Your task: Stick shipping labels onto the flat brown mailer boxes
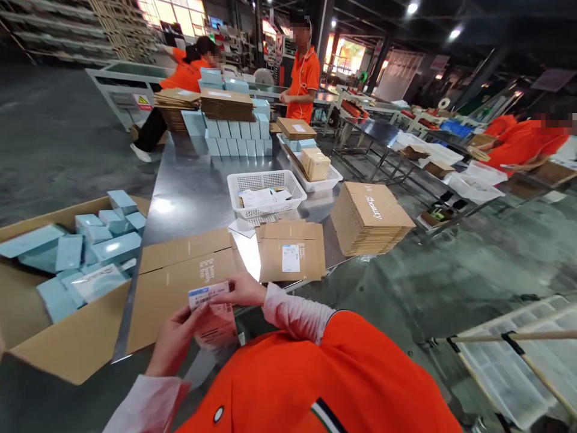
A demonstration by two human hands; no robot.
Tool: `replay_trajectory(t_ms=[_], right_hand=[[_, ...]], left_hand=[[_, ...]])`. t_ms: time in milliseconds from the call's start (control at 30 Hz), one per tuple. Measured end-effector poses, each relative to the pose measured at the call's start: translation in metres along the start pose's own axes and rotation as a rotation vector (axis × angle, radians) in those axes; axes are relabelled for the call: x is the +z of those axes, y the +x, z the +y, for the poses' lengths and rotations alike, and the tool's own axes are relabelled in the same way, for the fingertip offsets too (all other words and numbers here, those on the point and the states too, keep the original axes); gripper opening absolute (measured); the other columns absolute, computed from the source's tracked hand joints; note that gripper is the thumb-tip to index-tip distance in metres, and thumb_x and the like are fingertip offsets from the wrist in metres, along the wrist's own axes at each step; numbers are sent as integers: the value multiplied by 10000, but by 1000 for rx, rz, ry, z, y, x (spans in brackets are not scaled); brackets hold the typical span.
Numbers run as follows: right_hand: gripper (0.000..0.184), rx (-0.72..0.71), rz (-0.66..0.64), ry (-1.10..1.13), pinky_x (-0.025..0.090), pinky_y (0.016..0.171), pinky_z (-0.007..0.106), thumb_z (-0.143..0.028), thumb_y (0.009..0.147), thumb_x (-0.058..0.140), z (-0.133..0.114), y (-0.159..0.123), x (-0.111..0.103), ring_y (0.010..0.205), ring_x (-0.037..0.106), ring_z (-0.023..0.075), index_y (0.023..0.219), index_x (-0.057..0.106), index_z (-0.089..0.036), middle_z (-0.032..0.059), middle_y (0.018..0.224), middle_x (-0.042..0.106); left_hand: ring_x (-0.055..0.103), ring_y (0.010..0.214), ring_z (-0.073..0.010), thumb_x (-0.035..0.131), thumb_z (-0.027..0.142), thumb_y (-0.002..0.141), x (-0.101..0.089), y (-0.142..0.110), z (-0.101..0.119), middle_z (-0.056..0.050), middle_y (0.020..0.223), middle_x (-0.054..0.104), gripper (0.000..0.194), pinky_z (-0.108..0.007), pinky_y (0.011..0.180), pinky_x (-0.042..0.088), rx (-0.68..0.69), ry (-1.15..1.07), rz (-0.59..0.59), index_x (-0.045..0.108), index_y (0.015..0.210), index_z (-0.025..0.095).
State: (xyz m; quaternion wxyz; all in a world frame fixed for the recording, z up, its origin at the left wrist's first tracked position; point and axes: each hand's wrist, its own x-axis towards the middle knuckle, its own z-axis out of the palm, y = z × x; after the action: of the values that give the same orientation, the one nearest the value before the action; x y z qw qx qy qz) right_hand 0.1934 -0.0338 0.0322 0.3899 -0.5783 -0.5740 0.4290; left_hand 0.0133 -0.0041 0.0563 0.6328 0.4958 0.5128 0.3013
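Both my hands are close to my chest, at the near edge of a steel table (pixel 193 186). My left hand (pixel 174 343) holds a sheet of label backing (pixel 215 328) from below, its fingers closed on it. My right hand (pixel 241 291) pinches a white label (pixel 208 294) with blue print at the top of that sheet. A flattened cardboard box (pixel 180 282) lies on the table just beyond my hands. Another flat box with a white label (pixel 291 249) lies to its right.
An open carton (pixel 54 355) of pale blue boxes (pixel 85 252) stands at the left. On the table are a white basket (pixel 265 191) with papers, a stack of flat cartons (pixel 369 219), and piled blue boxes (pixel 238 135). People in orange (pixel 303 75) work further back.
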Motion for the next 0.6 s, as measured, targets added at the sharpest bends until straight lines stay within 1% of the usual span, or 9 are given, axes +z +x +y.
replay_trajectory(t_ms=[67,133,267,367,467,533,567,600], right_hand=[[374,-31,-31,-96,479,659,201,-431,783,789,-9,4,-6,799,679,152,1077,767,-201,-1,839,742],[382,-42,-36,-148,482,688,202,-442,797,774,-17,4,-8,830,683,151,1103,764,-213,3,887,751],[320,-8,-65,-140,504,746,225,-447,818,751,-20,-2,-1,871,704,173,1018,795,-201,18,905,773],[334,14,-63,-142,529,811,278,-449,807,759,-17,-4,5,902,717,206,1023,797,-196,42,953,784],[313,4,-96,-145,537,834,324,-443,830,734,-17,-1,10,898,719,227,1034,797,-214,48,960,786],[274,-23,-113,-146,535,825,328,-435,853,706,-19,5,14,876,711,223,996,805,-223,43,936,782],[254,-44,-110,-141,531,822,323,-426,856,702,-20,11,15,869,704,216,966,807,-222,41,925,777],[235,-68,-105,-129,526,824,316,-412,854,706,-21,18,17,867,695,207,934,808,-217,41,918,770]], left_hand=[[712,787,-280,888,635,374,0,-6,-4,-121,849,765,657,-342,716,599,5,-7,9,755,785,141],[704,809,-283,875,650,384,2,-14,-7,-127,854,763,671,-341,728,588,15,-1,36,755,790,129],[676,823,-271,834,660,447,6,-30,-15,-123,849,755,664,-337,755,553,86,14,101,750,815,113],[634,750,-219,780,643,539,10,-36,-28,-87,777,724,579,-292,701,508,141,1,220,723,781,120],[526,618,-153,716,625,612,14,-39,-41,-33,607,611,494,-245,592,417,134,49,381,633,619,138],[451,565,-127,697,632,624,14,-39,-45,0,520,501,508,-235,543,358,109,64,488,535,537,159],[441,561,-124,700,639,620,13,-39,-46,6,512,481,517,-234,535,348,99,49,521,515,536,163],[454,570,-126,716,641,608,11,-38,-45,4,531,501,516,-234,538,355,89,14,523,535,571,158]])
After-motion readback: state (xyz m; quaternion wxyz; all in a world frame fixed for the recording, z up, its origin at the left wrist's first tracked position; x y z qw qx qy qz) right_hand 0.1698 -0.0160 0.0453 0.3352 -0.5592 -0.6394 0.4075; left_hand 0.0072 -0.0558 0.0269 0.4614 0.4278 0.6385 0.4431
